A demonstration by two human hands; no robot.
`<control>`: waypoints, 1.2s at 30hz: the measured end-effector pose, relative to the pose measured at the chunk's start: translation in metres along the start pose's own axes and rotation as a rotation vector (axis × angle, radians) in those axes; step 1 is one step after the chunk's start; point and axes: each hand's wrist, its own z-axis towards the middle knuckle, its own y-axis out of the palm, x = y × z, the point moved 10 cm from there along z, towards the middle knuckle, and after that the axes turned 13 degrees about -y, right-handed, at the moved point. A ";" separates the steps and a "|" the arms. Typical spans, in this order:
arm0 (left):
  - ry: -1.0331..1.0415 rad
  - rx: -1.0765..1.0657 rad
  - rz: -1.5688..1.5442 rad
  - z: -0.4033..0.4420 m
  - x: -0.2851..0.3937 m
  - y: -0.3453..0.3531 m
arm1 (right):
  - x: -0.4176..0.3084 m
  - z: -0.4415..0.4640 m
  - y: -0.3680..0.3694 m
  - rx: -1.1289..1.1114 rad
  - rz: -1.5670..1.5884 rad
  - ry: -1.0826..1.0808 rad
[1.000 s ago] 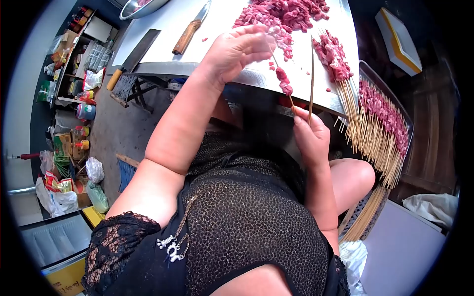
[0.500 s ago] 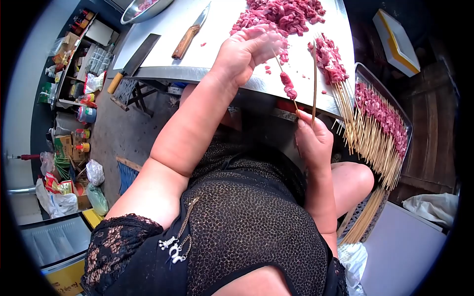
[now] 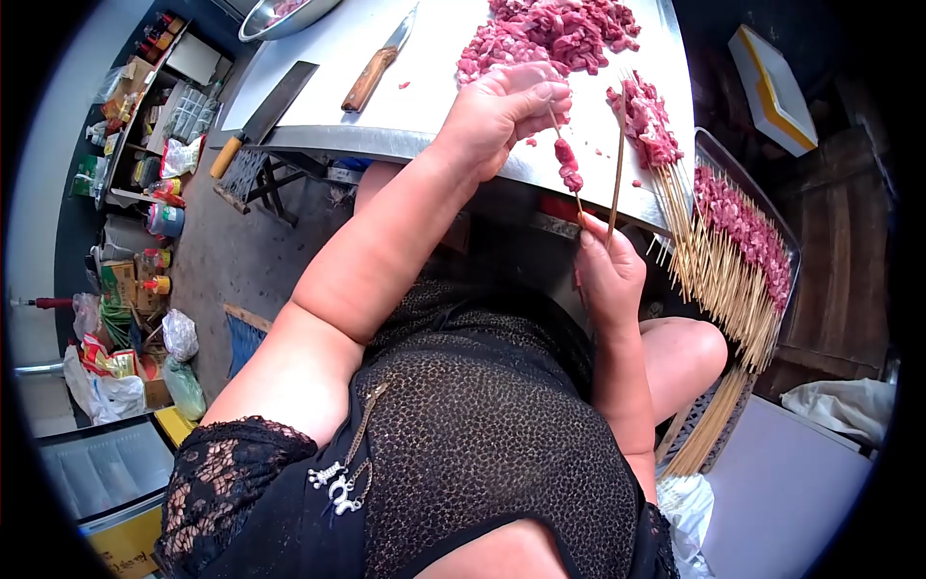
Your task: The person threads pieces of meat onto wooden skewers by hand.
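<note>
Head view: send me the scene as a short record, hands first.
Left hand: at the upper end of the part-loaded skewer; grip unclear
Right hand: holds that skewer's lower end and a bare stick
Loose meat: piled on the table
Knife: on the table
Cleaver: handle past the table edge

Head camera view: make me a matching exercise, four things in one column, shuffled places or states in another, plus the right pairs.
Things
1. Dark-bladed cleaver with yellowish wooden handle
2. Round shiny metal bowl
3. Loose strips of raw red meat
4. Thin wooden skewer with red meat

Places and states
A. Heaped on the white-topped table
B. Held in the right hand
C. Handle jutting past the table's edge
D. Holding pinkish pieces

Pairs: 1-C; 2-D; 3-A; 4-B
</note>
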 end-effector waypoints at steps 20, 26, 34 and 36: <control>-0.205 -0.260 -0.042 -0.016 0.003 0.012 | -0.068 0.008 -0.004 -0.067 -0.419 -0.202; -0.183 -0.211 -0.024 -0.020 0.009 0.008 | -0.062 0.008 0.010 -0.087 -0.304 -0.096; -0.200 -0.202 -0.078 -0.002 -0.010 0.007 | -0.025 0.021 0.026 0.009 0.007 0.121; -0.167 -0.187 -0.115 0.003 -0.008 0.005 | -0.030 0.021 0.029 -0.001 -0.053 0.100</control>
